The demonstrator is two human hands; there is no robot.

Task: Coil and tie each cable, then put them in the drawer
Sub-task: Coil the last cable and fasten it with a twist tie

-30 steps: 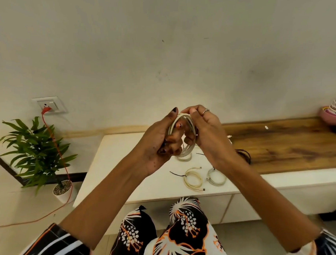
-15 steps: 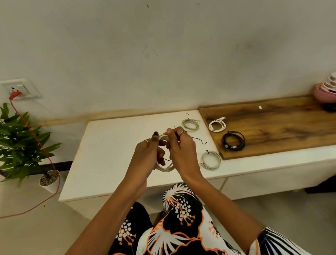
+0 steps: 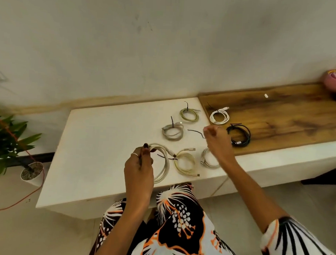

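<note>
My left hand (image 3: 141, 164) grips a coiled white cable (image 3: 163, 163) just above the white table (image 3: 102, 136), near its front edge. Right of it, my right hand (image 3: 217, 141) pinches one end of a loose black tie (image 3: 195, 132) that lies on the table. Tied coils lie around: a cream one (image 3: 186, 163), a grey one (image 3: 172, 132), a greenish one (image 3: 189, 115), a white one (image 3: 220, 116) and a black one (image 3: 239, 134). Another pale coil (image 3: 207, 160) is partly hidden under my right wrist.
A wooden board (image 3: 289, 116) covers the table's right part, with stacked bowls (image 3: 334, 79) at its far end. A potted plant (image 3: 8, 139) and an orange cord (image 3: 27, 195) are on the floor at the left. The wall stands close behind the table.
The hands came down from in front of the wall to the table. My right hand let go of the coil and moved right to the loose black tie; my left hand keeps the coil.
</note>
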